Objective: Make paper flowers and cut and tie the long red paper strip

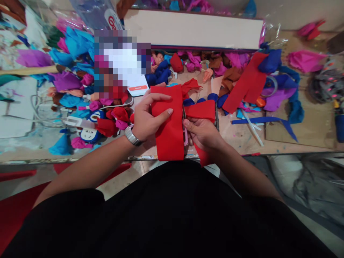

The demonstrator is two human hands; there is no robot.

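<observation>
head | red sheet [168, 132] — broad, flat, smooth — left hand [150, 116] on it

We see phone [138, 87] partly pixelated; clear bottle [94, 14] cut by top edge; right fingertips partly hidden.

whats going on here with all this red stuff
A person's left hand presses down on a wide red strip near the front edge of a cluttered work table. The right hand is at the strip's side, beside a smaller red piece, pinching something thin that is partly hidden. Bunched-up scraps in blue, purple, pink and red lie around, with a tape roll off to the right.
</observation>
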